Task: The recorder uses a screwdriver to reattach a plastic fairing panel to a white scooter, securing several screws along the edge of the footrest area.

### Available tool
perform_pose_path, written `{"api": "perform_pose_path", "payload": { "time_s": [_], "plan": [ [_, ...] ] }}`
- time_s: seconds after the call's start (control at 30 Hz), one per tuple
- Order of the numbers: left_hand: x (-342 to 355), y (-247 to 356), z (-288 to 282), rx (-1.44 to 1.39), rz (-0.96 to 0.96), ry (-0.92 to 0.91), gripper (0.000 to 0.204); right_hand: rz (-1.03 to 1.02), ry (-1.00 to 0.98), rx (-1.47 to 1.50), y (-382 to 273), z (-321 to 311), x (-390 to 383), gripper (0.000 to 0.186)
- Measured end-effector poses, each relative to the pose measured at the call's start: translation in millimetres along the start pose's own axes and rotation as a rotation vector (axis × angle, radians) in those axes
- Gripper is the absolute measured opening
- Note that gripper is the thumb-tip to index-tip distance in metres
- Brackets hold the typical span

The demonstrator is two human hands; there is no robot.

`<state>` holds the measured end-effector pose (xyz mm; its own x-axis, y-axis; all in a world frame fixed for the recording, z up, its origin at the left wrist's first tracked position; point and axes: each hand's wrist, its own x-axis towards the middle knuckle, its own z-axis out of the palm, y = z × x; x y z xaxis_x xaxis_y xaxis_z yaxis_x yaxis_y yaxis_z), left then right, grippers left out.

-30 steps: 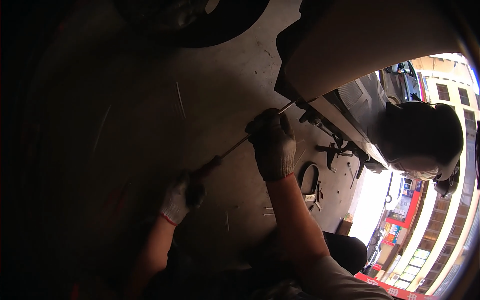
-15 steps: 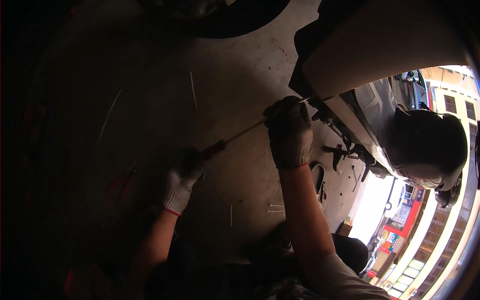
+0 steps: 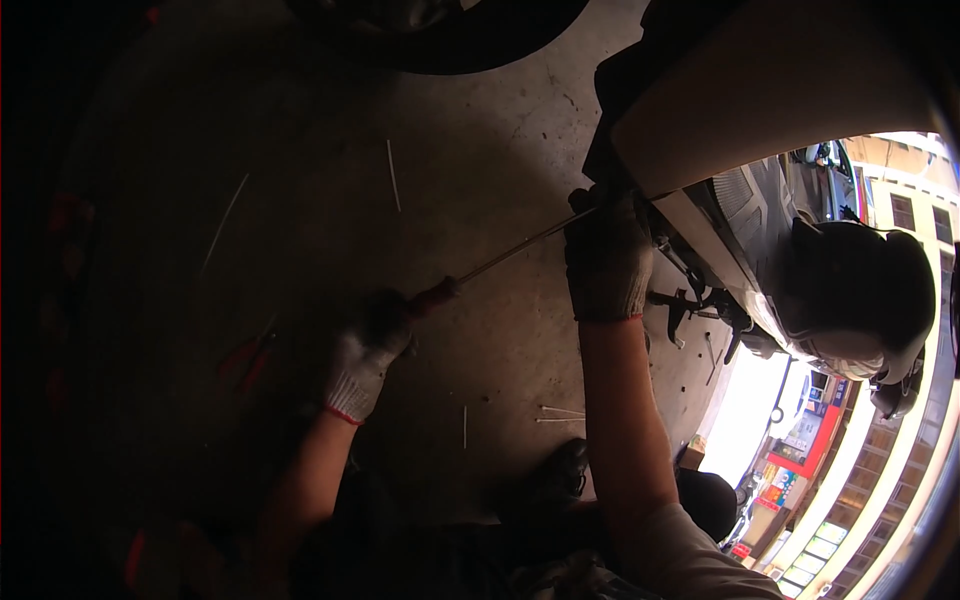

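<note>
A long screwdriver [image 3: 520, 246] slants up to the right between my hands. My left hand [image 3: 372, 345], in a grey-white knit glove with a dark palm, is closed around its red handle [image 3: 434, 297]. At the other end my right hand [image 3: 608, 255], gloved the same way, is closed at the front of the shaft, beside the lower edge of a car body panel [image 3: 760, 95]. The screwdriver's tip is lost in the dark between the right fingers and the panel's black edge trim [image 3: 612, 120].
Pliers with red handles [image 3: 247, 362] lie on the concrete floor [image 3: 480, 350] at left. Thin white strips [image 3: 392, 175] are scattered about. A tire [image 3: 480, 50] stands at the top. Dark brackets [image 3: 690, 305] hang under the car at right, near a large dark rounded shape [image 3: 855, 285].
My right hand has shifted right and slightly up, closer to the panel, baring more of the shaft. The tip that showed past the hand is now hidden. My left hand keeps the handle.
</note>
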<state>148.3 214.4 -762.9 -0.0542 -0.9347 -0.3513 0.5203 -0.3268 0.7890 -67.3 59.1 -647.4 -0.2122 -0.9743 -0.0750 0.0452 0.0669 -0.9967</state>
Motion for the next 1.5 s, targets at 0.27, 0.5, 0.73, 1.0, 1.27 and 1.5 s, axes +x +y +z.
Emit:
{"api": "perform_pose_path", "payload": {
  "time_s": [0.27, 0.5, 0.73, 1.0, 1.27, 1.5],
  "plan": [
    [11.4, -31.8, -10.3, -0.606, -0.572, -0.247, 0.043, 0.088, 0.171, -0.045, -9.5, 3.8, 0.8, 0.027],
    [6.8, -43.2, -8.4, -0.626, -0.669, -0.249, 0.045, 0.027, 0.110, -0.140, -11.3, -0.4, 1.1, 0.030],
    [-6.6, -23.2, 16.7, -0.028, -0.062, 0.048, 0.025, 0.042, 0.135, -0.130, -12.2, 3.2, -3.9, 0.032],
    [-3.8, -22.9, 9.1, -0.179, -0.168, -0.025, 0.027, 0.122, 0.153, -0.047, -10.5, 4.1, -1.9, 0.031],
    [7.6, -38.6, 5.1, 0.109, -0.087, 0.103, 0.032, 0.043, 0.069, -0.191, -14.6, 9.2, -5.2, 0.018],
    [20.7, -32.1, 11.4, 0.691, 0.105, 0.052, 0.038, -0.088, -0.007, -0.452, -1.6, -10.6, 0.5, 0.016]
  ]
}}
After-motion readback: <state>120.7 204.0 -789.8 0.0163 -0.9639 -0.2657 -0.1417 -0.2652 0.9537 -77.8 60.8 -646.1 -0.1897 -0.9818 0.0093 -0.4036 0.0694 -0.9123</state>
